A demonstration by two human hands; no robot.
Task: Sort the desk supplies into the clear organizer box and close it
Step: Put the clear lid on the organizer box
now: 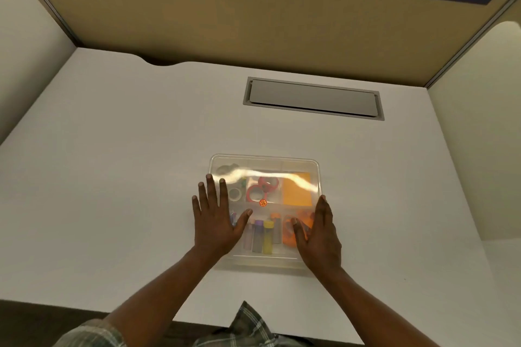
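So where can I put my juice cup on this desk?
Lots of bare desk: the whole left side, the right side out to the wall, and the strip between the clear box and the grey hatch. It is crowded only at the box, where the left hand and right hand lie flat on its lid.

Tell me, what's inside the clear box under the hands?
Inside the clear box: pink tape rolls, an orange pad, colored tubes. The left hand and right hand cover some compartments, so those contents are unclear.
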